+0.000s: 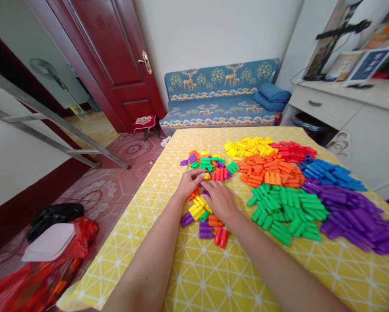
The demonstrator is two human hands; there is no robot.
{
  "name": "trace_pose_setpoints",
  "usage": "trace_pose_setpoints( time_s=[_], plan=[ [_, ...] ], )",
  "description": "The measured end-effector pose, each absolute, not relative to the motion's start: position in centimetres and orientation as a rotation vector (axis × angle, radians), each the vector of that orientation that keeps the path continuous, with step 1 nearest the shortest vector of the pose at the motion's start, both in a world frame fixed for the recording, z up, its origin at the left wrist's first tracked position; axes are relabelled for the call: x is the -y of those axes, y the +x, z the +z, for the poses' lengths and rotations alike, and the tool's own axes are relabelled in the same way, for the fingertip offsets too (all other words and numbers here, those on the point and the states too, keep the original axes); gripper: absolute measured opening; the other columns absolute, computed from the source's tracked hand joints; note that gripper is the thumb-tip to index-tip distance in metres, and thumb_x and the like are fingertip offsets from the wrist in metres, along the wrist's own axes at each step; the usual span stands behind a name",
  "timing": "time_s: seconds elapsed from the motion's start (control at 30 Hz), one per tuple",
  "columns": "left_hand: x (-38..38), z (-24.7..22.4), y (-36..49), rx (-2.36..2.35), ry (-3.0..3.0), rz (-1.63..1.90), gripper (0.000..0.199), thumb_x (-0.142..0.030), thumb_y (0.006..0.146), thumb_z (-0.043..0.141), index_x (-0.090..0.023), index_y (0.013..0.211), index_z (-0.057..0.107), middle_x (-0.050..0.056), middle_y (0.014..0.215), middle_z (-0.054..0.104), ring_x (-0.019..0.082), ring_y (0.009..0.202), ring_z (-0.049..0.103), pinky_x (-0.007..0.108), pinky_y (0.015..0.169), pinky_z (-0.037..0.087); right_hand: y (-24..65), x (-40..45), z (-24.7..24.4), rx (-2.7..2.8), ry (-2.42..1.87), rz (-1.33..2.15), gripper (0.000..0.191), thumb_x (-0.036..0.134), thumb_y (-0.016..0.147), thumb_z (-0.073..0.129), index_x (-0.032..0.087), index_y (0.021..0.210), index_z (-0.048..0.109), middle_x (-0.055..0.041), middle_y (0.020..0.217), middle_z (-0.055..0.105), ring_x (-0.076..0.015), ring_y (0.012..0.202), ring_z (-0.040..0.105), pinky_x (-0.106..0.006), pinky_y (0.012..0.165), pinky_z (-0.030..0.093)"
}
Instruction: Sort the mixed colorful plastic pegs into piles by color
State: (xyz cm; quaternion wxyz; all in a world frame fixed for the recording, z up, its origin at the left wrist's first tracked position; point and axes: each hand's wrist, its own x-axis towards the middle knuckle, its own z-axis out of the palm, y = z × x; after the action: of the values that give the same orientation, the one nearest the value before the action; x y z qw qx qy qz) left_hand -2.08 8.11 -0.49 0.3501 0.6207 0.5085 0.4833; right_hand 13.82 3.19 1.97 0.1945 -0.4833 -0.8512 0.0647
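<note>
Tubes (207, 165) of glossy plastic, short and brightly coloured, lie in a loose mixed scatter around both of my hands on the yellow patterned tablecloth (187, 277). From the head view I make out purple, green, orange, yellow and red among them, many side by side in small rows; whether the rows are joined I cannot tell. A few green ones beyond my fingers show dark round openings at their ends.

My left hand (188, 184) has its thumb and forefinger brought close by a small yellow piece (207, 176); I cannot tell whether they pinch it. My right hand (219, 200) is bent over the middle of the scatter, fingertips near that same piece, its grip hidden from me. Nearer me lie a yellow row (198, 208), a purple row (206, 230) and a red pair (221, 237) with shiny highlights.

To the right, the colours sit in single-hue heaps that touch or nearly touch: yellow heap (248, 147), red heap (295, 151), orange heap (269, 169), blue heap (331, 173), green heap (285, 208) and purple heap (353, 212).
</note>
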Motion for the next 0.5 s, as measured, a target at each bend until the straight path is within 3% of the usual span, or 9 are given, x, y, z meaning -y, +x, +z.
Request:
trace_pose_setpoints(
  time_s=[0.2,0.37,0.5],
  plan=[
    [-8.3,-0.7,-2.4,-1.441,1.696,1.291,0.033,-0.042,0.081,0.060,-0.013,0.090,0.074,0.005,0.078,0.072,0.017,0.069,0.063,0.026,0.065,0.049,14.3,-3.3,2.1,2.289,-1.360,0.300,0.039,0.024,0.081,0.059,0.024,0.120,0.059,-0.0084,0.113,0.060,-0.0227,0.101,0.058,-0.034,0.085,0.046],
    [-8.3,-0.4,-2.8,-1.457,1.597,1.343,0.035,-0.043,0.084,0.054,-0.013,0.086,0.073,0.000,0.057,0.062,0.012,0.050,0.055,0.022,0.051,0.044,15.5,-4.1,2.4,2.396,-1.287,0.306,0.041,0.021,0.074,0.063,0.027,0.114,0.063,-0.0054,0.116,0.062,-0.0226,0.102,0.059,-0.035,0.088,0.044],
    [-8.2,-0.4,-2.7,-1.389,1.562,1.331,0.036,-0.046,0.082,0.057,-0.013,0.084,0.072,0.000,0.058,0.062,0.011,0.050,0.055,0.022,0.050,0.045,15.5,-4.0,2.5,2.459,-1.320,0.249,0.039,0.022,0.076,0.060,0.026,0.115,0.064,-0.0076,0.113,0.066,-0.0251,0.102,0.059,-0.039,0.090,0.042]
  ],
)
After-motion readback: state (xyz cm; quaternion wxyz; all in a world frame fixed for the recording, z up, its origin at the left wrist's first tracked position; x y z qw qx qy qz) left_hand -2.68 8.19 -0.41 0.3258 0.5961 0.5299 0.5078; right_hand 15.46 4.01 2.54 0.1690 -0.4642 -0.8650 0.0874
